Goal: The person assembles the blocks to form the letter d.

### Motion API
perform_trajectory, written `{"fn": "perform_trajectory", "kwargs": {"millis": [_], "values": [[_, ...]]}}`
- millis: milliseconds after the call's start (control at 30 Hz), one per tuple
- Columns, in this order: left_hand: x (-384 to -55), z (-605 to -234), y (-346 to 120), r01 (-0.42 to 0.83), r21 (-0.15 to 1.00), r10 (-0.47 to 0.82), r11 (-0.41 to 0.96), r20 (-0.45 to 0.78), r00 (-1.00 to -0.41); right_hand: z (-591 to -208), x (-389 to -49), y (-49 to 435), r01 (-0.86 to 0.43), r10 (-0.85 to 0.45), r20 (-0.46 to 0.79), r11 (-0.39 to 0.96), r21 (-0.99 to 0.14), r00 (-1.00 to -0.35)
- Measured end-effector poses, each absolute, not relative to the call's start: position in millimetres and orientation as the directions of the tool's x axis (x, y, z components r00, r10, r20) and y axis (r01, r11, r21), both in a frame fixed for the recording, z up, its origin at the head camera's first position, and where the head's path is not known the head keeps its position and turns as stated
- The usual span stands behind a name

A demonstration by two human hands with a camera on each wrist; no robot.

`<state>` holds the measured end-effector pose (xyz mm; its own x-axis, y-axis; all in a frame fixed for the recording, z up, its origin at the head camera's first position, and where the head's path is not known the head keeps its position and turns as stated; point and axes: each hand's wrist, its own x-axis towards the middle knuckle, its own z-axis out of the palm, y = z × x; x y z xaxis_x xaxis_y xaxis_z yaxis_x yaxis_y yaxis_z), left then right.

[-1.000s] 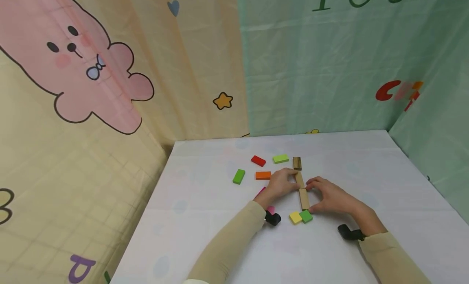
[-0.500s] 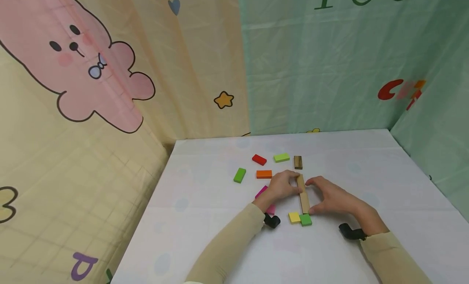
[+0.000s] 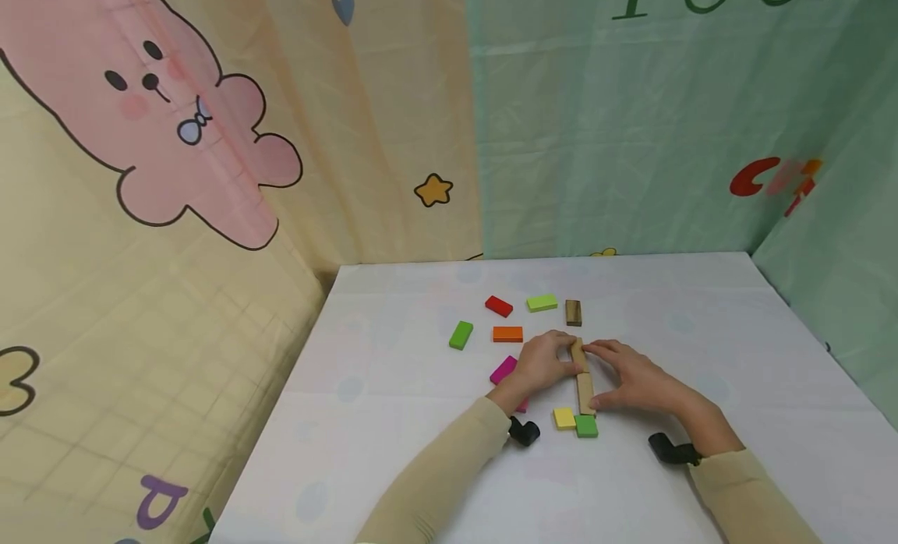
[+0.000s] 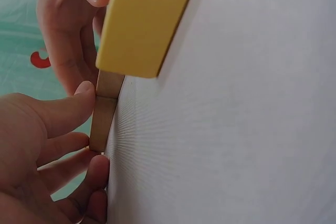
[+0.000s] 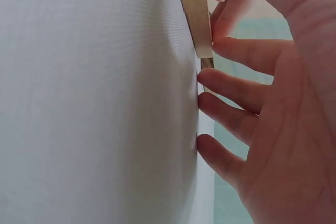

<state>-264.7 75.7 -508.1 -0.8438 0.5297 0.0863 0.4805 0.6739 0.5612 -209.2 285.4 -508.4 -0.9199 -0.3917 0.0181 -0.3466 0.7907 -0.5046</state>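
Two plain wooden blocks lie end to end in a line on the white table: a far wooden block (image 3: 578, 355) and a near wooden block (image 3: 585, 393). My left hand (image 3: 543, 361) grips the far block from the left, thumb by the joint and fingers at its far end. From the right, my right hand (image 3: 637, 378) spans both blocks, index finger at the far end and thumb beside the near end. A green block (image 3: 586, 426) sits right at the line's near end, with a yellow block (image 3: 564, 418) beside it. Beyond the line lies a dark-striped wooden block (image 3: 573, 312).
Red (image 3: 499, 306), lime (image 3: 542, 303), orange (image 3: 508, 334) and green bricks lie left of the line. A magenta block (image 3: 503, 370) and a pink one are partly behind my left wrist. Printed curtains stand behind the white table (image 3: 337, 466).
The two wooden blocks have slid toward me, widening the gap to the striped block. The green block has shifted nearer and straightened beside the yellow one. Both hands moved along with the blocks.
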Motion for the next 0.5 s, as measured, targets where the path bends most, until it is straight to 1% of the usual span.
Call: {"fn": "perform_trajectory", "kwargs": {"millis": [233,500], "values": [[-264.6,-508.5,75.5,0.462,0.563,0.515,0.685,0.075,-0.854,-509.5,-214.9,285.7,-0.327,-0.361,0.033,0.796,-0.509,-0.932],[-264.5,-508.3,74.1,0.465,0.562,0.54,0.684,0.039,-0.841,-508.8,-215.3,284.0,-0.307,-0.342,0.025,0.805,-0.508,-0.939]]}}
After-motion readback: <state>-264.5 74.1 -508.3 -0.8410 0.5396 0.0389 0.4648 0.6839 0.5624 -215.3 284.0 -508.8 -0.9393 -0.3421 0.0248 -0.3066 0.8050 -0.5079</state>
